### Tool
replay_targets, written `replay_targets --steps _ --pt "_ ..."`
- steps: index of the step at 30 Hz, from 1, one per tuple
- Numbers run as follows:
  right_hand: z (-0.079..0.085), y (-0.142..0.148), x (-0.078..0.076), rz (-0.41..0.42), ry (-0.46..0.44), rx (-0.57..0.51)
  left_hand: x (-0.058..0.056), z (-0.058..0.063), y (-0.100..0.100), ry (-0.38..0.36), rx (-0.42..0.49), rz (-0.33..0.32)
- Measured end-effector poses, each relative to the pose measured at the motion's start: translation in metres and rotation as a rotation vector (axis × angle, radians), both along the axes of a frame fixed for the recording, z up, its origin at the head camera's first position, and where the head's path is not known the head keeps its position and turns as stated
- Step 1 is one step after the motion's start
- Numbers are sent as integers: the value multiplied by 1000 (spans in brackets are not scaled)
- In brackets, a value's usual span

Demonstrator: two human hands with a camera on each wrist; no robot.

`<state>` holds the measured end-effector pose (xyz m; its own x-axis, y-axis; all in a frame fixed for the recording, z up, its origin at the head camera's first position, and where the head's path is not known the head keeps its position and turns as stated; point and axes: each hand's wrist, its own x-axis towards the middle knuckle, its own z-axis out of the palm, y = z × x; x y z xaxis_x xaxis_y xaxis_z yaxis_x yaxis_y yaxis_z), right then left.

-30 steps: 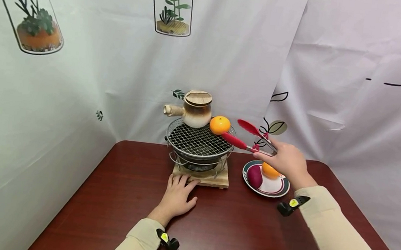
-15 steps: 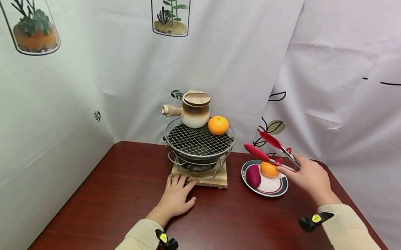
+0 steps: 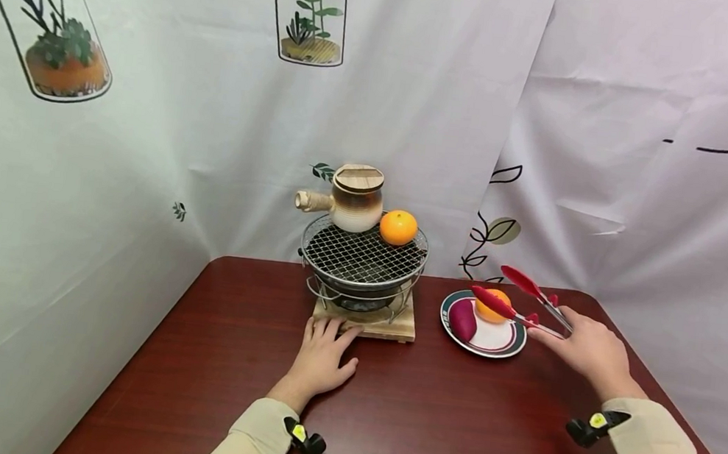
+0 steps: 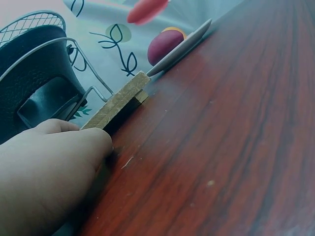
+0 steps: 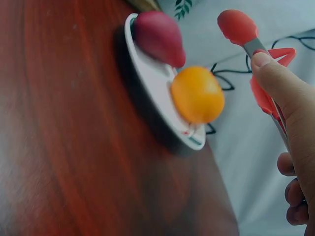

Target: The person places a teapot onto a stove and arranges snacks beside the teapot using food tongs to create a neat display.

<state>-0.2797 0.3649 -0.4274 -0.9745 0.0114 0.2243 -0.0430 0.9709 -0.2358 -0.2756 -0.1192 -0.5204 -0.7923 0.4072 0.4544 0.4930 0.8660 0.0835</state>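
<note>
1. Your right hand (image 3: 593, 352) has its thumb and fingers wrapped round the tongs (image 3: 494, 302), thumb along one arm, likely to govern the spread; the red tips stand apart with nothing between them.
2. From your head view the tongs cross in front of the plate orange (image 5: 197, 94), but your right wrist view shows them clear of it.
3. That orange sits beside the sweet potato (image 5: 158, 37) on the plate (image 3: 495, 341), whose raised rim probably helps stop round things rolling across the tabletop (image 3: 418, 410).
4. Your left hand (image 3: 318, 359) lies loose and spread, fingertips on the front edge of the wooden board (image 3: 396, 328), perhaps to steady it; it does not appear to grip anything.
5. The board lies under the grill (image 3: 360, 263), presumably to protect the wood.
6. Up on the grate, the lidded pot (image 3: 356, 208) and another orange (image 3: 399, 228) sit towards the back, leaving the front mesh bare.
</note>
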Motion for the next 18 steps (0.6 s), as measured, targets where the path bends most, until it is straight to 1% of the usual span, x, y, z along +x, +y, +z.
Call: replay_targets --steps 8,18 --pt "-17 11 3 11 24 17 -1 -2 0 14 -10 4" --pt "-32 12 4 -1 -23 28 -1 -3 0 13 -7 1"
